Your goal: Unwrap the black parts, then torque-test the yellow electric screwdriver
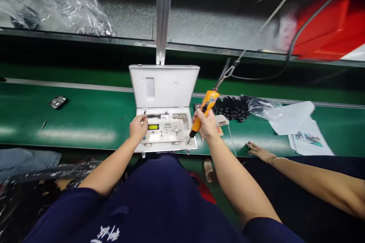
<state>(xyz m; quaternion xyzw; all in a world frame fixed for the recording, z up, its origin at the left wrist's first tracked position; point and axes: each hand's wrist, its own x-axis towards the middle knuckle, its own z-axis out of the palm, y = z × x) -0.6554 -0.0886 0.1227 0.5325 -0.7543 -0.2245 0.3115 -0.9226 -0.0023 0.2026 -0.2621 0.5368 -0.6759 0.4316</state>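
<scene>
My right hand [205, 124] is wrapped round an orange electric screwdriver [209, 100]. Its dark tip points down at the right end of an open case [194, 142]. Inside the case lies a light-coloured torque tester [164, 132] with a lit yellow-green display and a round metal socket. At the tester's left end, my left hand [138, 128] has its fingers curled together over the case's edge; whatever they hold, if anything, cannot be made out. A dark cable [154, 115] and small metal parts [180, 117] lie in the case's back compartments.
A cord [268, 21] suspends the screwdriver from above. Black parts [234, 108], clear plastic and paper sheets [306, 136] lie to the right on the green bench [94, 117]. Another person's hand [261, 153] rests at the right edge. A small black tray [58, 102] sits left.
</scene>
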